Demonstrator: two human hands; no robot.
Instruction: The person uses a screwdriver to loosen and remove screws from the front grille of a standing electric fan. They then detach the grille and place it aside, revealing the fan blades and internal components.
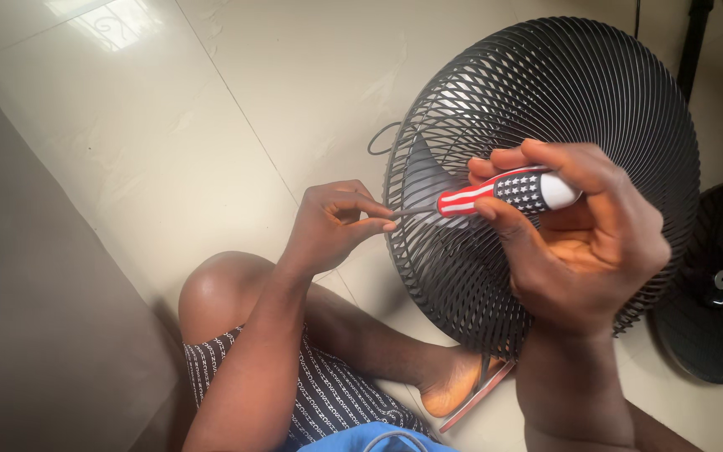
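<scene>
Right hand (579, 243) grips screwdriver (504, 192) (at fan guard (579, 75) rim).

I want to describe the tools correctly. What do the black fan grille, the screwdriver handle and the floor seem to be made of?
The fan grille looks like thin metal wire with a matte black coating, though moulded plastic is possible. The screwdriver handle, held in the right hand, seems glossy plastic, given its smooth printed red, white and blue surface. The floor appears to be polished cream tile: it reflects light and shows a joint line.

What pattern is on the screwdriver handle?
Red and white stripes, then white stars on dark blue, with a white end cap, on the screwdriver handle; head view.
</scene>
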